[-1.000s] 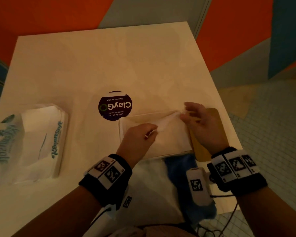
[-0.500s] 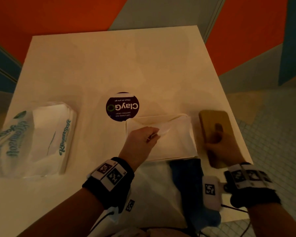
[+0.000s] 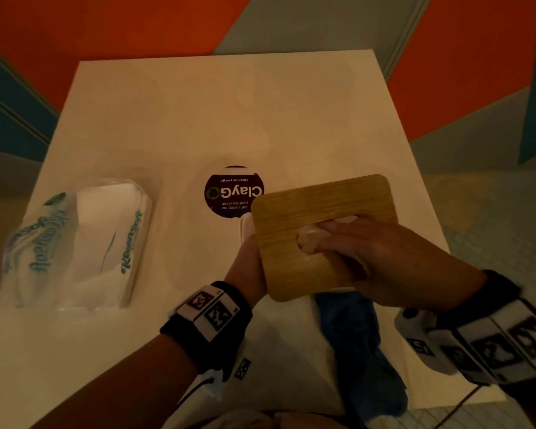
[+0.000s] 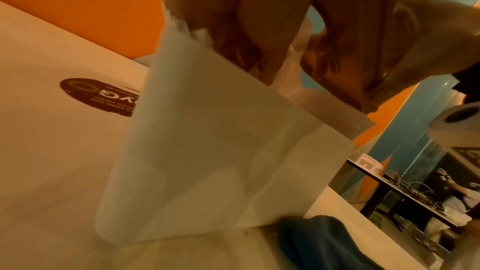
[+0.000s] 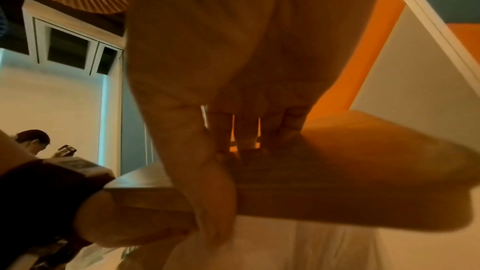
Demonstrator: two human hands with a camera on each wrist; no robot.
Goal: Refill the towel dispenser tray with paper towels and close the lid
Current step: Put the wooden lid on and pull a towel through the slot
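My right hand [image 3: 362,255] grips the wooden lid [image 3: 310,209] with its fingers curled through the slot, and holds it tilted just above the white tray [image 3: 244,232]. The lid hides most of the tray. My left hand [image 3: 248,267] reaches under the lid's near left edge. In the left wrist view its fingers [image 4: 233,20] pinch a paper towel [image 4: 293,65] that stands up out of the tray [image 4: 213,151]. In the right wrist view the fingers [image 5: 246,131] pass through the lid [image 5: 363,174], with the thumb under its edge.
An open Kleensoft towel pack [image 3: 87,243] lies at the left of the white table [image 3: 217,113]. A round dark ClayGo sticker [image 3: 229,190] sits behind the tray. A blue cloth [image 3: 359,351] lies at the near edge. Another person [image 5: 32,141] stands off to the side.
My right hand left the towel, took the wooden lid from the table at the right, lifted it and brought it left over the tray. My left hand stayed pinching the towel.
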